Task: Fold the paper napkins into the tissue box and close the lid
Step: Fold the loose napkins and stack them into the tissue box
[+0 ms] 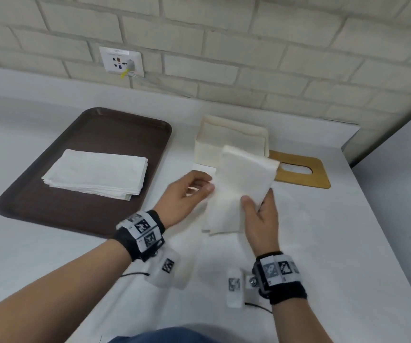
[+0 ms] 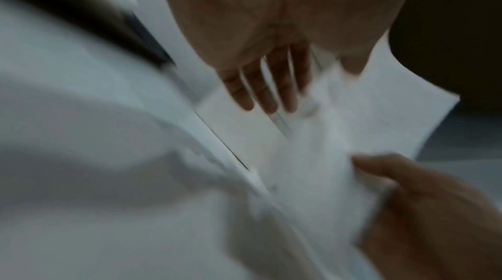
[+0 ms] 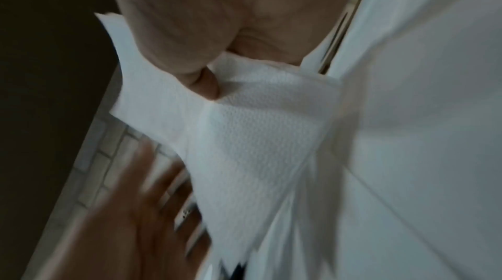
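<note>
A folded white napkin is held in the air in front of the open white tissue box. My right hand pinches its lower right part, thumb on top and fingers underneath. My left hand is at the napkin's left edge with its fingers straight and spread, gripping nothing. The wrist views are blurred; the napkin fills the middle of the right one. The wooden lid with an oval slot lies flat on the table, right of the box.
A brown tray at the left carries a stack of white napkins. A brick wall with a socket runs behind the white table. The table's right edge slants close to the lid.
</note>
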`<state>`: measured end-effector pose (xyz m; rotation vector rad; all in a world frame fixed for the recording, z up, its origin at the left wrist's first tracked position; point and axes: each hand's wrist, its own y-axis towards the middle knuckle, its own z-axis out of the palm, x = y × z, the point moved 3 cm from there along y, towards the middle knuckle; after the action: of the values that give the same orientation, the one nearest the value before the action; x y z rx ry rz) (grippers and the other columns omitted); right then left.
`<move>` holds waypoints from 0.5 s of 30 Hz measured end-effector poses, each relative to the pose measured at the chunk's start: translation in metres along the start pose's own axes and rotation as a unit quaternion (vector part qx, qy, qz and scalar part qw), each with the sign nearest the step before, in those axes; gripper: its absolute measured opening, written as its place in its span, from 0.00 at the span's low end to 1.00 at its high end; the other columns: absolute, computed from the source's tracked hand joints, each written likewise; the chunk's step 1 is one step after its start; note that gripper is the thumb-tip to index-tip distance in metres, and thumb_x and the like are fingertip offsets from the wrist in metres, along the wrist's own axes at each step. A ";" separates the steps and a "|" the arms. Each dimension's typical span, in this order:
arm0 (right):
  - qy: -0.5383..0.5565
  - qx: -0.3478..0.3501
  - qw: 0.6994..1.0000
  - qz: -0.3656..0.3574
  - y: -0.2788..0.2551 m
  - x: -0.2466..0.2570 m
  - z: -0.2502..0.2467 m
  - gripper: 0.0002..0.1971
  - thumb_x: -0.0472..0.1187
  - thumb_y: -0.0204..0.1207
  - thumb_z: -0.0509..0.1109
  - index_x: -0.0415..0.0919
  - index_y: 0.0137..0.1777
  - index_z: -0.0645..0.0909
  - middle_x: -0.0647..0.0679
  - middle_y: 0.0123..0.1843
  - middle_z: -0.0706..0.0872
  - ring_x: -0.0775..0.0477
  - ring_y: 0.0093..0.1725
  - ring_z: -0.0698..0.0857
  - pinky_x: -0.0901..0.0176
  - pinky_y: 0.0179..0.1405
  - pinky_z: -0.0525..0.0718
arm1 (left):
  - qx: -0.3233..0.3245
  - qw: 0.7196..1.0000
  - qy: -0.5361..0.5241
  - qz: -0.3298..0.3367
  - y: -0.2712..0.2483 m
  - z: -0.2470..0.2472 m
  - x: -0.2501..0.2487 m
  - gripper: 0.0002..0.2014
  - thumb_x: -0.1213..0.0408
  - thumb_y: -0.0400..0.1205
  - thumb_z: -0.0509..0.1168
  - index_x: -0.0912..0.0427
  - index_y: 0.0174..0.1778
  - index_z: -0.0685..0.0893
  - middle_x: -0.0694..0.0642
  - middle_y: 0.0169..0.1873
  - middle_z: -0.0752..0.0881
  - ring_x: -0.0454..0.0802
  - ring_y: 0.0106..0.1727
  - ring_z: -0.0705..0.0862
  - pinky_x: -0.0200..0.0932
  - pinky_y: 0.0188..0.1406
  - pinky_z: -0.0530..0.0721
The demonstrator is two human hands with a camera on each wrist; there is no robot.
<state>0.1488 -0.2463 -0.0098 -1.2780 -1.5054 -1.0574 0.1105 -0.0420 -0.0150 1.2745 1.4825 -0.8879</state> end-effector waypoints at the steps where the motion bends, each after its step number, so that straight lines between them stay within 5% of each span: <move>1: -0.012 -0.002 1.000 0.000 0.011 0.004 -0.009 0.12 0.36 0.85 0.68 0.56 0.59 0.76 0.62 0.53 0.86 0.64 0.53 0.86 0.66 0.48 0.82 | 0.022 0.995 0.097 -0.017 0.004 -0.014 0.007 0.15 0.52 0.85 0.74 0.47 0.66 0.83 0.44 0.57 0.89 0.40 0.61 0.86 0.43 0.65 0.82; 2: -0.027 0.004 1.000 0.004 0.024 0.007 -0.018 0.11 0.36 0.84 0.69 0.53 0.61 0.77 0.63 0.54 0.85 0.64 0.54 0.85 0.64 0.48 0.81 | 0.067 0.974 0.215 -0.034 0.006 -0.024 0.015 0.22 0.50 0.83 0.74 0.49 0.72 0.81 0.47 0.63 0.87 0.45 0.66 0.84 0.47 0.69 0.80; 4: -0.071 0.021 0.997 0.015 0.050 0.015 -0.034 0.11 0.36 0.83 0.69 0.50 0.60 0.80 0.63 0.53 0.86 0.60 0.55 0.86 0.59 0.51 0.83 | 0.173 0.884 0.431 -0.060 0.002 -0.034 0.030 0.34 0.43 0.81 0.74 0.51 0.81 0.73 0.51 0.72 0.81 0.54 0.72 0.80 0.53 0.73 0.78; 6: -0.111 0.035 0.993 0.018 0.072 0.027 -0.047 0.08 0.37 0.81 0.69 0.48 0.57 0.83 0.58 0.52 0.89 0.52 0.54 0.88 0.52 0.56 0.87 | 0.230 0.810 0.537 -0.049 -0.003 -0.030 0.036 0.38 0.39 0.79 0.72 0.49 0.83 0.70 0.51 0.73 0.78 0.57 0.72 0.79 0.54 0.72 0.78; 10: -0.186 0.088 0.978 0.008 0.108 0.056 -0.063 0.11 0.37 0.82 0.69 0.47 0.62 0.83 0.56 0.52 0.88 0.64 0.45 0.83 0.76 0.36 0.79 | 0.238 0.787 0.567 -0.037 -0.001 -0.024 0.033 0.32 0.38 0.78 0.72 0.47 0.76 0.77 0.50 0.67 0.79 0.54 0.70 0.78 0.50 0.69 0.75; 15: -0.222 0.097 0.970 0.007 0.143 0.078 -0.068 0.15 0.41 0.78 0.70 0.51 0.64 0.85 0.52 0.58 0.89 0.45 0.54 0.87 0.56 0.51 0.82 | 0.271 0.797 0.537 -0.057 0.002 -0.021 0.029 0.12 0.51 0.84 0.68 0.49 0.61 0.82 0.46 0.51 0.75 0.53 0.62 0.82 0.45 0.55 0.72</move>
<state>0.2895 -0.2765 0.0930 -1.4427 -1.8760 -0.6151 0.1084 -0.0139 -0.0365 2.3823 2.2674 -0.6779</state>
